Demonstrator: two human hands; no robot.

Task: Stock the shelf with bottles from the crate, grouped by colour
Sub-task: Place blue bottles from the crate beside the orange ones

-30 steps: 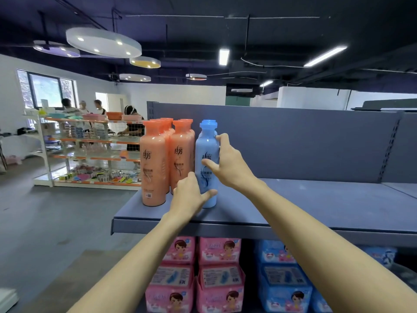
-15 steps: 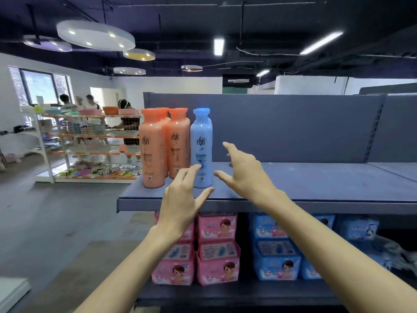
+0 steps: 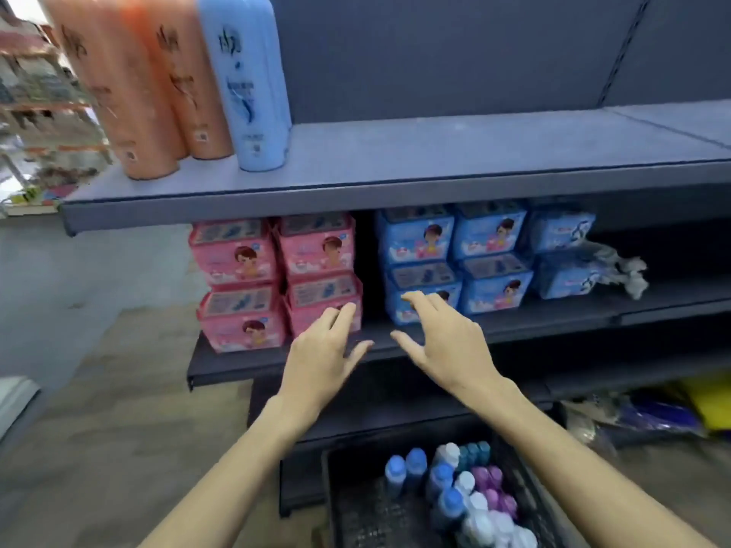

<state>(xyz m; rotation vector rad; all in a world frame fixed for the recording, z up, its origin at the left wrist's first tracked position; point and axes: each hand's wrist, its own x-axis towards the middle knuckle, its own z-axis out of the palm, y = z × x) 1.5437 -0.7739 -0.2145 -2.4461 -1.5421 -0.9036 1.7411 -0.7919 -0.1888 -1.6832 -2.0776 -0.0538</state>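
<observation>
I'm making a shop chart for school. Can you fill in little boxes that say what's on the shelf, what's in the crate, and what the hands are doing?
top shelf: tall orange plastic bottles at the left end, tall light blue plastic bottle right beside them
rest of grey metal top shelf: bare
black plastic crate: on the floor, holding blue, white, purple and teal capped bottles
left hand: open, holding nothing
right hand: open, holding nothing
lower shelf: pink packs left, blue packs right
</observation>
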